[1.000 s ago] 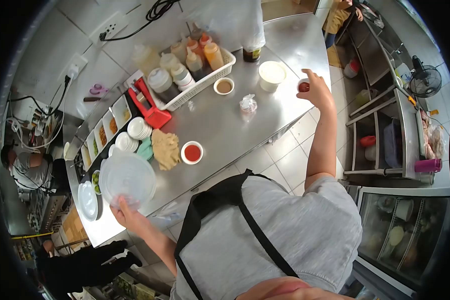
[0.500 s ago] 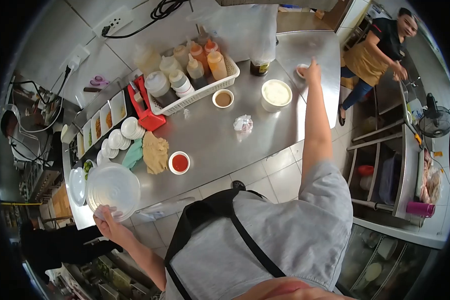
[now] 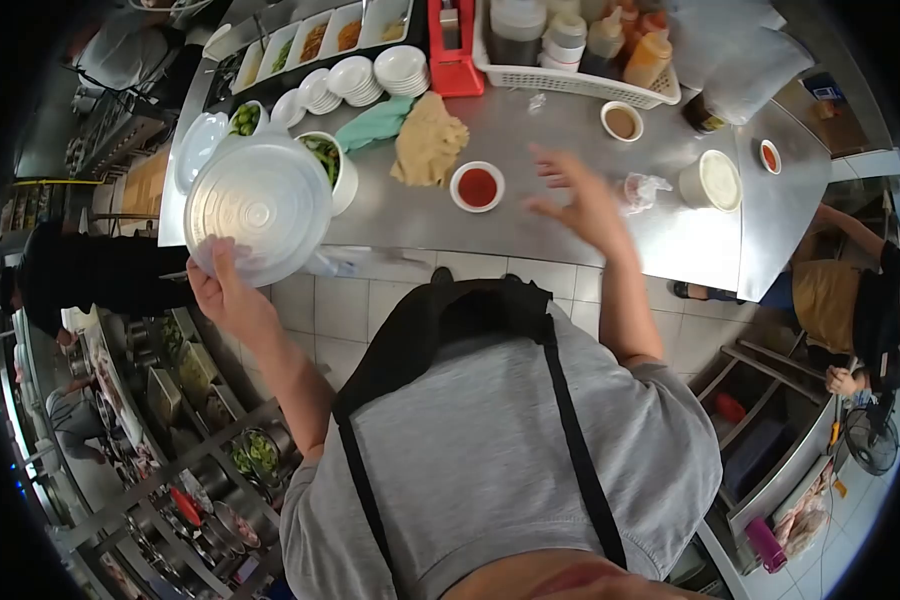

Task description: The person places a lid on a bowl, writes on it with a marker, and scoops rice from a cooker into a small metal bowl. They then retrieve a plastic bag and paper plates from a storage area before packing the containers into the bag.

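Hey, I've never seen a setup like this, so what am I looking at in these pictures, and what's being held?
There's no robot here. Every picture comes from one camera on a person's head, looking down, so the grey shirt is the wearer's own.

The left hand holds a round, see-through lid. The right hand is open over the metal table and seems to hold nothing.

On the table are a bowl of red sauce, a bowl of brown sauce, a tan cloth, stacked white dishes, a white tub and a white basket of bottles.
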